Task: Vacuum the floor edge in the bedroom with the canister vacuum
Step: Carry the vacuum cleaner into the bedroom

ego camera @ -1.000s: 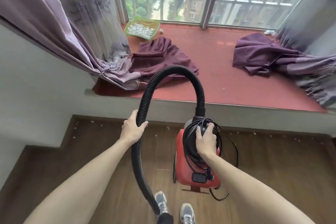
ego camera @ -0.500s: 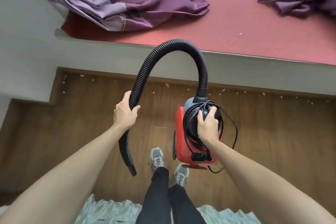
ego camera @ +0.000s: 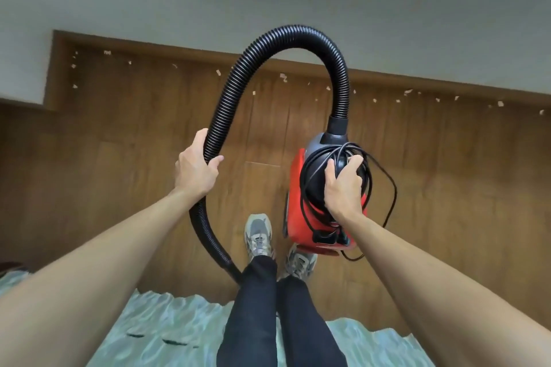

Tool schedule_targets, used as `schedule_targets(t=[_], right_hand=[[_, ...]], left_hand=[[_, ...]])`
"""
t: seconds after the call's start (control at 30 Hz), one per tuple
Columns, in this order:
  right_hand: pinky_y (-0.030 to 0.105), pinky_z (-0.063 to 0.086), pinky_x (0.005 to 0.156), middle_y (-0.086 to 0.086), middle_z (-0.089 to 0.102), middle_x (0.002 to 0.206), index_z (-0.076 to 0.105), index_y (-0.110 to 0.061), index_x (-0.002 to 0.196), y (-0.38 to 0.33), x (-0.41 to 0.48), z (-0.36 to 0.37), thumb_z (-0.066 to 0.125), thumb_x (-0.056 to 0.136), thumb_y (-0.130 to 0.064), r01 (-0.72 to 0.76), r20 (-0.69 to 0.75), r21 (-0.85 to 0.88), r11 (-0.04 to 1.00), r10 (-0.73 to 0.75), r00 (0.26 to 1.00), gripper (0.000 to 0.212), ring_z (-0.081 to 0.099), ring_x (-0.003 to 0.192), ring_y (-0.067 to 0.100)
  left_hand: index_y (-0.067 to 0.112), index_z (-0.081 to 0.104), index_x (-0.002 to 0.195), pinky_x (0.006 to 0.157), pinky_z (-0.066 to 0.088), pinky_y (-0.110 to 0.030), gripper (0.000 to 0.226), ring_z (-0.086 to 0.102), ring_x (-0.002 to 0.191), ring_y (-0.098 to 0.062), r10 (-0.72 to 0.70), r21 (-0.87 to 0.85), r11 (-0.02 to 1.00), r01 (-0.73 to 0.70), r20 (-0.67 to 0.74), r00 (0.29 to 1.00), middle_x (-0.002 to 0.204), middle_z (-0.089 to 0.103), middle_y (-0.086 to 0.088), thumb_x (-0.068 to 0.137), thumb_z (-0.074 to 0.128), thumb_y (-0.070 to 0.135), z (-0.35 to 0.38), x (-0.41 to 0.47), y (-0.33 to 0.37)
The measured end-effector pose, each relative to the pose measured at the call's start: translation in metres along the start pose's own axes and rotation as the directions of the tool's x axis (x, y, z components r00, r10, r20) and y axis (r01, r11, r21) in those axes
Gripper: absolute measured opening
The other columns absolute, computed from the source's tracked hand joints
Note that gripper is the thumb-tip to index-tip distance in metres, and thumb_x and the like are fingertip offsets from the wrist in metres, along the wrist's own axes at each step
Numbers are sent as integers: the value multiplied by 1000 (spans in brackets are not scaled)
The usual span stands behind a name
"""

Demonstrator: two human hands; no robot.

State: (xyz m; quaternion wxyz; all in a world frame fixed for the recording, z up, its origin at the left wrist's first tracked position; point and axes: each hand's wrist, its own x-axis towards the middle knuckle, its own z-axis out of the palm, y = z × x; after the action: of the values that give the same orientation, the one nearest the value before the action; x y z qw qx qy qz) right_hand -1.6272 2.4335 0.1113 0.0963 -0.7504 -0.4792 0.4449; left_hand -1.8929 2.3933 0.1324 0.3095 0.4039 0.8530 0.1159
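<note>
The hose tail has swung in by the shoes; left grip wraps it, right grip holds the canister vacuum through its coiled cord, whose loop dangling below could snag a foot.

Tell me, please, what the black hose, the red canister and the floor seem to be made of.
The hose looks like flexible black plastic: close ribs, a soft sheen, a tight bend. The canister seems smooth moulded plastic, red with a dark top, slightly glossy. The floor looks like brown wood planks, with grain and seams; solid wood or laminate, I cannot tell.
</note>
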Motion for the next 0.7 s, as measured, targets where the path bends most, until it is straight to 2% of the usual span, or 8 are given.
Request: schedule_targets(t=[0.07, 0.13, 0.2, 0.37, 0.57, 0.7], right_hand=[[55, 54, 86, 23, 60, 121, 23, -30, 117, 19, 7, 17, 38, 100, -48, -26, 3, -13, 1000, 26, 1000, 28, 63, 101, 41], [60, 55, 84, 25, 58, 127, 22, -34, 116, 38, 13, 34, 36, 96, -55, -54, 4, -18, 998, 54, 999, 32, 64, 100, 41], [62, 56, 79, 25, 60, 121, 23, -35, 117, 55, 18, 48, 35, 94, -58, -78, 2, -28, 997, 78, 997, 35, 66, 94, 43], [59, 57, 68, 10, 57, 83, 27, -27, 120, 87, 31, 73, 38, 102, -46, -112, 4, -37, 993, 113, 994, 29, 63, 70, 36], [61, 56, 63, 7, 52, 76, 28, -28, 121, 115, 51, 98, 40, 101, -44, -137, -15, -1, 991, 137, 990, 28, 53, 59, 26], [58, 57, 62, 7, 52, 72, 27, -24, 126, 123, 62, 107, 40, 102, -42, -134, -18, -6, 991, 134, 991, 32, 53, 57, 27]], left_hand=[[26, 42, 139, 82, 49, -38, 51, 61, 89, -28, 2, 14, 1000, -2, 11, 1000, 98, 63, 0, 95, 66, 18, 21, 7, -13], [28, 43, 139, 83, 49, -39, 51, 61, 91, -30, -12, 30, 999, 11, 29, 1000, 97, 63, 0, 94, 66, 18, 38, 15, -27], [29, 42, 139, 85, 48, -40, 52, 60, 93, -32, -19, 51, 999, 16, 47, 999, 98, 62, 0, 94, 66, 19, 54, 24, -40], [27, 44, 135, 78, 43, -35, 48, 57, 88, -29, 17, 80, 997, -25, 94, 995, 97, 65, -5, 94, 66, 16, 84, 41, -67], [28, 44, 133, 77, 44, -34, 45, 59, 84, -28, -3, 79, 997, -9, 153, 988, 91, 63, -3, 95, 66, 18, 119, 55, -88], [26, 44, 133, 76, 43, -33, 46, 59, 86, -26, -20, 32, 999, 15, 151, 988, 93, 64, -2, 94, 67, 20, 144, 60, -99]])
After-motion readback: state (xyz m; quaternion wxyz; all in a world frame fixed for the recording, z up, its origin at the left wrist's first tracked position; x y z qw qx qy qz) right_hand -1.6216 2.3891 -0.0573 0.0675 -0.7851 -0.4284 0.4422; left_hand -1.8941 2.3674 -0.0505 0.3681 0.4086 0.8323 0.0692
